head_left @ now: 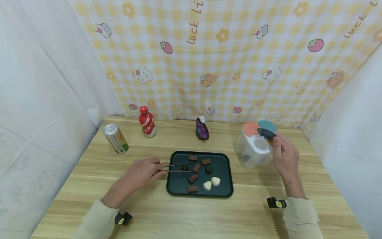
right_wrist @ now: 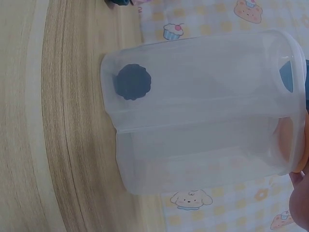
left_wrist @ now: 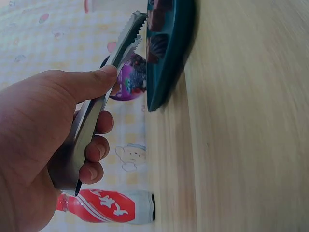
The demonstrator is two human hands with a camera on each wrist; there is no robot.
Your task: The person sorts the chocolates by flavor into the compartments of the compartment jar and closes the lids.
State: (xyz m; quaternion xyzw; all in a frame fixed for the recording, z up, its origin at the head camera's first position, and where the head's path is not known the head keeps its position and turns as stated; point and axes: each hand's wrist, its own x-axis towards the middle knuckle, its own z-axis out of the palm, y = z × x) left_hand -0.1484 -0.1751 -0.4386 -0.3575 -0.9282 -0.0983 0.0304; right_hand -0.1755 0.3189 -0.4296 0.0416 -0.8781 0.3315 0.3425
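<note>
My left hand (head_left: 143, 174) grips metal tongs (left_wrist: 86, 123), thumb on one side and fingers on the other. The tongs' serrated tips reach over a dark green tray (head_left: 176, 191), on either side of a round dark chocolate (head_left: 184, 168); whether they touch it I cannot tell. Several rectangular brown chocolates (head_left: 192, 189), another round dark chocolate (head_left: 208, 170) and two white chocolates (head_left: 215, 181) lie on the tray. My right hand (head_left: 286, 154) pinches the raised dark grey lid (head_left: 266, 133) of a clear divided container (right_wrist: 193, 106). One dark scalloped chocolate (right_wrist: 133, 82) sits at its bottom.
At the back left stand a can (head_left: 115, 138) and a red-capped bottle (head_left: 147, 122). A purple spouted pouch (head_left: 202, 129) stands behind the tray. The container's orange lid (head_left: 250, 128) and teal lid (head_left: 267, 125) are down. A checked curtain (head_left: 191, 59) hangs behind the wooden table (head_left: 191, 219).
</note>
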